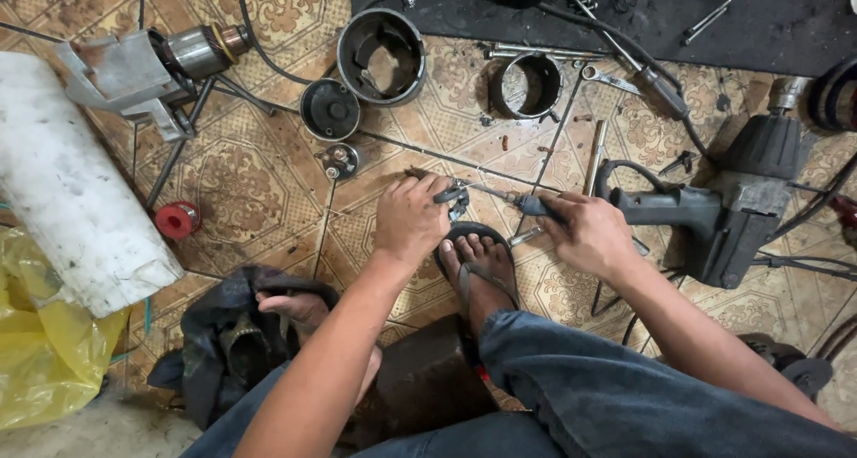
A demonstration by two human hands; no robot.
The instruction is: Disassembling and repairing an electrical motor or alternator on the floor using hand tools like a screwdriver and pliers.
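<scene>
On the tiled floor by the sandalled foot (480, 266), the left hand (409, 219) clamps its fingers on a small metal part (456, 196) while the right hand (589, 235), fingers closed on a screwdriver (527, 204), works its tip in, so steady pressure seems needed.

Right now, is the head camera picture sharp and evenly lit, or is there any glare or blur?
Head view: even, soft light, no harsh shadows; the left hand and right hand look sharp; mild glare on the white pipe; wide-angle bending at the edges.
</scene>
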